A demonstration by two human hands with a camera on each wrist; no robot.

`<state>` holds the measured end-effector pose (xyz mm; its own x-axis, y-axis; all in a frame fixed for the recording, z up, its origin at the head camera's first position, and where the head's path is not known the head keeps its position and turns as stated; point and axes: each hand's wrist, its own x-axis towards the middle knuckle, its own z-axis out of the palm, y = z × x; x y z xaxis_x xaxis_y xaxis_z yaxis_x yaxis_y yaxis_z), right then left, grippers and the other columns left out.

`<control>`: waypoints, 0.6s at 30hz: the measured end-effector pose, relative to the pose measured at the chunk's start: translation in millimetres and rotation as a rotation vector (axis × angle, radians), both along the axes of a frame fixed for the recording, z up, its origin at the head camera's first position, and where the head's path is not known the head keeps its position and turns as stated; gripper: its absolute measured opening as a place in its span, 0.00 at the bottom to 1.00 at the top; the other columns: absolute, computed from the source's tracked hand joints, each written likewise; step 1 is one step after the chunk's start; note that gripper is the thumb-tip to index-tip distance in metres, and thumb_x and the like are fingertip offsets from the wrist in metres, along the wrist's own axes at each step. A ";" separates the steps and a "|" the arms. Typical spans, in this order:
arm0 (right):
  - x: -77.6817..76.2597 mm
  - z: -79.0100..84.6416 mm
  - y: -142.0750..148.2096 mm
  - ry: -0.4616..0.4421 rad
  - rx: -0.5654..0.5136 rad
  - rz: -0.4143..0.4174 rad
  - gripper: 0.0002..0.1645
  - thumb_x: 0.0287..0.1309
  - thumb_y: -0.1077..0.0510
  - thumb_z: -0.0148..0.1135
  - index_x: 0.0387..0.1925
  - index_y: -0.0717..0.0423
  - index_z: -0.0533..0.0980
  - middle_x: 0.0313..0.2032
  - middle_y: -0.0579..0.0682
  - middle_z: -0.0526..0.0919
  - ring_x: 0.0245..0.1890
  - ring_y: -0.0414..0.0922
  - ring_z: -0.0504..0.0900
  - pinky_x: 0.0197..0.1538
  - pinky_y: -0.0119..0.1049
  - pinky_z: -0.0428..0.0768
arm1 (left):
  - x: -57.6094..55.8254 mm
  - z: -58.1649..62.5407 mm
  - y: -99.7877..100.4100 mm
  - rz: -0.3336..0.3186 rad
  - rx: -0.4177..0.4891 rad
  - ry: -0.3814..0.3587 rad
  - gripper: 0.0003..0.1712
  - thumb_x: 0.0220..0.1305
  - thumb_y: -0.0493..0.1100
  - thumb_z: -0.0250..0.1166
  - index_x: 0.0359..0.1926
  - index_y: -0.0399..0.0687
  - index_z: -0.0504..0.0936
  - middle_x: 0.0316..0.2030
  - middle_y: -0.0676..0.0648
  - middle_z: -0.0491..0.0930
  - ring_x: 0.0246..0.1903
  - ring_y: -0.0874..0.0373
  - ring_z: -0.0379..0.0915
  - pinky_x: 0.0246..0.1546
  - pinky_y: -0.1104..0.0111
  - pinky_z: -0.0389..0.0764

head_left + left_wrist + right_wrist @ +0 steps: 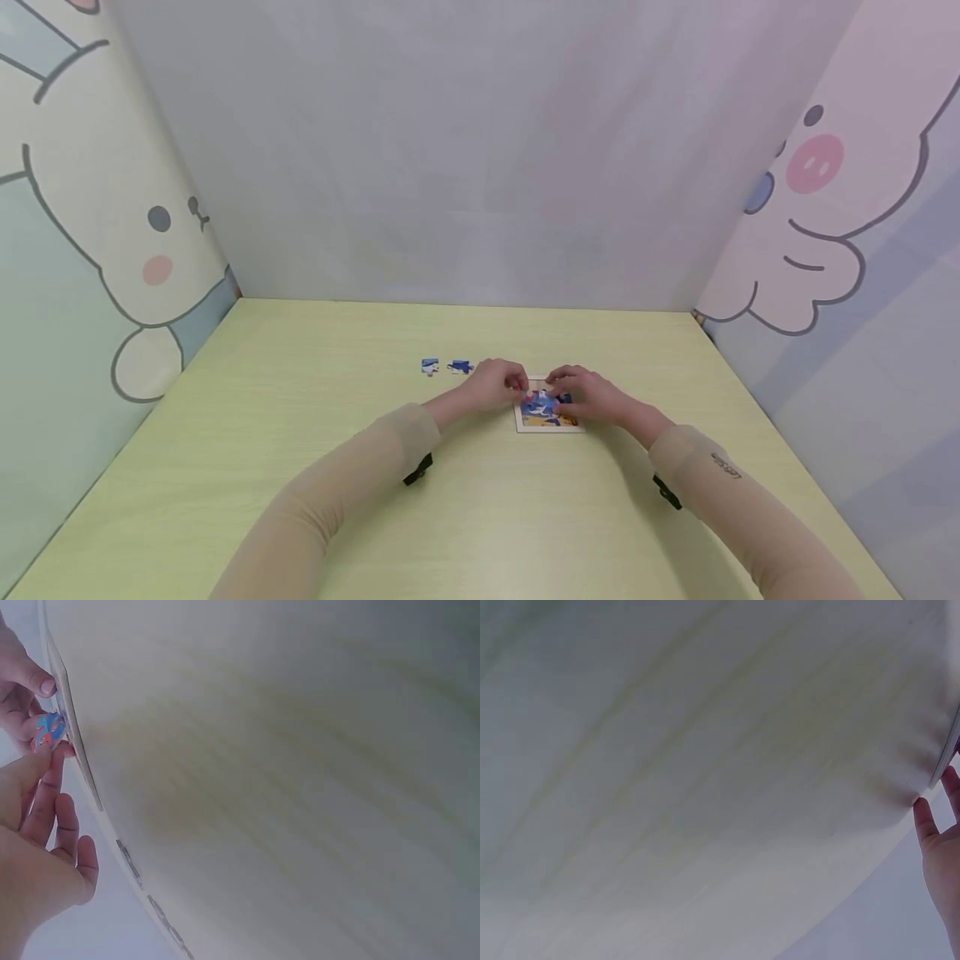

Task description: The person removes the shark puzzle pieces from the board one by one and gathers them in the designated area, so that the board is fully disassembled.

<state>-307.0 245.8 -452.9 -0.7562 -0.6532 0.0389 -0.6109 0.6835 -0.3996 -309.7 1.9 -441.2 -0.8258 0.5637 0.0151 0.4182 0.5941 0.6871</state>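
A small jigsaw puzzle board (550, 429) with a pale frame lies on the table, partly filled with blue and yellow pieces. Over its left side, my left hand (493, 383) pinches a blue and red puzzle piece (50, 729) between thumb and finger; the piece is tilted up close to the board's edge. From the right, my right hand (596, 397) reaches over the board with its fingers spread, touching the board's right part. In the right wrist view only some fingers (925, 821) of that hand appear, at the right edge.
Two loose puzzle pieces, one white and blue (430, 367) and one dark blue (460, 367), lie left of the board. The light yellow-green table (337, 350) ends at a grey curtain (472, 167) behind, with cartoon-printed cloth on both sides.
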 end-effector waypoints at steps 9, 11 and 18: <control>-1.6 -0.6 1.6 0.021 0.026 0.009 0.16 0.55 0.49 0.66 0.45 0.47 0.82 0.56 0.51 0.75 0.58 0.52 0.71 0.59 0.56 0.67 | -2.0 10.3 -15.9 -0.025 0.058 0.010 0.04 0.58 0.44 0.68 0.33 0.53 0.81 0.30 0.58 0.82 0.34 0.66 0.75 0.43 0.71 0.75; -1.7 -0.3 2.4 0.027 0.023 0.022 0.16 0.55 0.49 0.66 0.46 0.47 0.82 0.56 0.51 0.75 0.58 0.52 0.71 0.59 0.56 0.68 | -1.7 13.8 -21.0 -0.024 0.059 0.014 0.04 0.58 0.44 0.68 0.32 0.52 0.81 0.30 0.58 0.82 0.34 0.65 0.75 0.44 0.71 0.75; -3.5 -1.4 4.3 0.030 0.036 0.046 0.16 0.56 0.49 0.65 0.47 0.46 0.81 0.57 0.50 0.74 0.58 0.51 0.71 0.59 0.55 0.67 | -1.5 24.0 -39.3 -0.037 0.061 0.036 0.04 0.58 0.42 0.68 0.33 0.50 0.80 0.30 0.56 0.82 0.32 0.64 0.76 0.41 0.72 0.76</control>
